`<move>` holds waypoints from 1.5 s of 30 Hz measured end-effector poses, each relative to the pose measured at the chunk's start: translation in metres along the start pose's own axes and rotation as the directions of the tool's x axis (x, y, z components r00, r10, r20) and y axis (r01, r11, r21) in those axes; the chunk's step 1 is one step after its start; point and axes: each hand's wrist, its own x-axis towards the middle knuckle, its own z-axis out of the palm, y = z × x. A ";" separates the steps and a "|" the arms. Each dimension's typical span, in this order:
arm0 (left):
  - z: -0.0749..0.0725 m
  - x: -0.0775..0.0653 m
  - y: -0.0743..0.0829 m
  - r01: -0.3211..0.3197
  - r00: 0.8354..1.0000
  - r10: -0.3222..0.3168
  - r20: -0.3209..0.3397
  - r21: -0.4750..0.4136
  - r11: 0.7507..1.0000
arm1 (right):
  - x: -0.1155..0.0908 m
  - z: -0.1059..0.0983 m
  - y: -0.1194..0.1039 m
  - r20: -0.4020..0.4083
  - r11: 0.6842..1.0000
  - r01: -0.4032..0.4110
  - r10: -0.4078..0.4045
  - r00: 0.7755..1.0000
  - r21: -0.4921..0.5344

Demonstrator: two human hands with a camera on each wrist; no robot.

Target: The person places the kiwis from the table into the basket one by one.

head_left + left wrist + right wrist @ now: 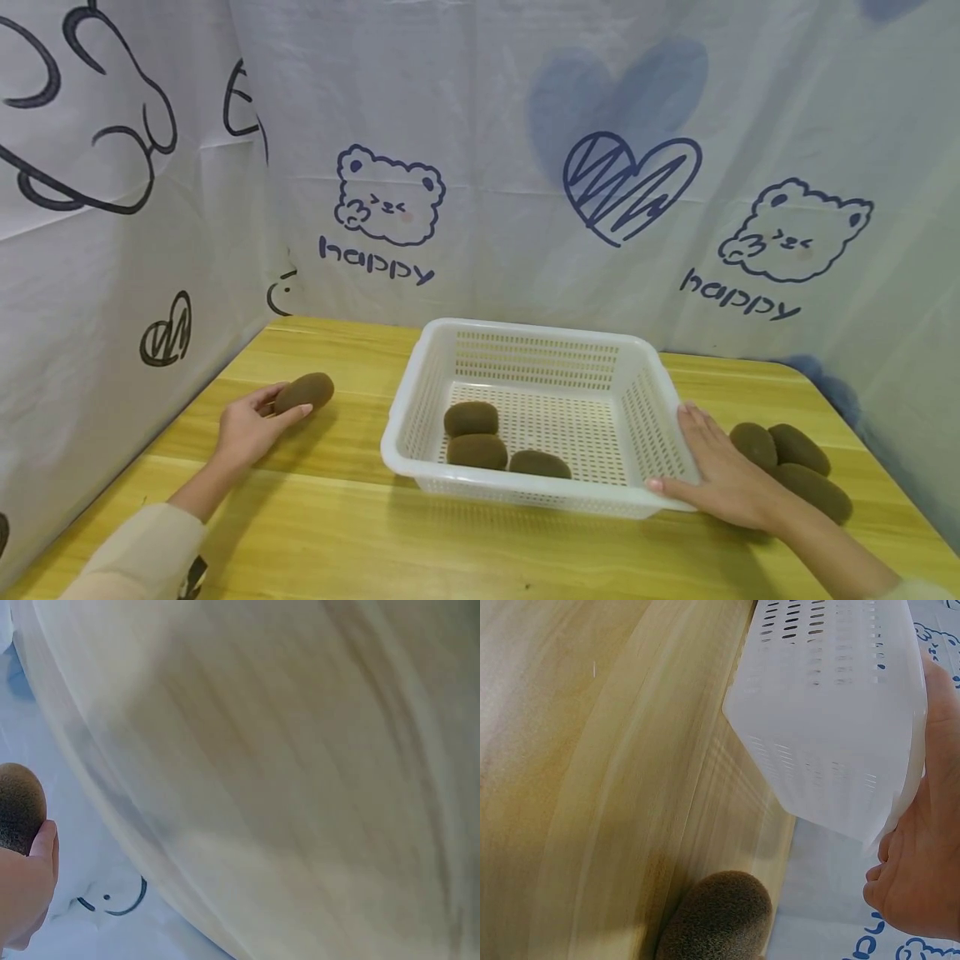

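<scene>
My left hand (251, 429) holds a brown, fuzzy kiwi (306, 392) over the left side of the table, thumb along its near side. The same kiwi (19, 806) shows at the left edge of the left wrist view. A white perforated plastic basket (525, 483) stands mid-table. Three kiwis (477, 452) lie inside it, toward its front left. My right hand (723, 475) grips the basket's front right corner, thumb on the front rim and fingers along the right rim. In the right wrist view the fingertips bend at the rim's outer side.
Several more kiwis (813, 492) lie on the table right of the basket, partly behind my right hand and wrist. The yellow wood-grain table (337, 533) meets white printed cloth (495, 250) at the back and left.
</scene>
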 end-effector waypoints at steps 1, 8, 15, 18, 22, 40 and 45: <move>0.001 0.000 0.001 -0.002 1.000 0.002 0.004 -0.005 1.000 | 0.000 0.000 0.000 -0.001 1.000 0.001 -0.001 1.000 -0.002; 0.007 -0.003 0.010 -0.017 1.000 0.018 0.016 -0.039 0.999 | 0.001 0.000 0.000 -0.001 1.000 0.007 -0.007 1.000 0.004; 0.012 -0.005 0.019 -0.025 0.999 0.027 0.030 -0.059 0.998 | 0.001 0.000 -0.001 0.001 1.000 0.007 -0.007 1.000 0.006; 0.013 -0.005 0.023 -0.028 0.999 0.030 0.027 -0.070 0.997 | 0.001 0.000 -0.001 -0.002 1.000 0.008 -0.008 1.000 0.004; 0.014 -0.006 0.032 -0.035 0.999 0.037 0.021 -0.091 0.995 | 0.000 0.000 -0.001 -0.004 1.000 0.008 -0.008 1.000 0.002; 0.019 -0.015 0.079 -0.107 0.994 0.105 -0.017 -0.201 0.974 | 0.000 0.001 0.002 -0.014 1.000 0.012 -0.012 1.000 -0.019; 0.020 -0.019 0.090 -0.143 0.990 0.140 -0.027 -0.214 0.966 | 0.000 0.002 0.002 -0.019 0.999 0.020 -0.020 1.000 -0.036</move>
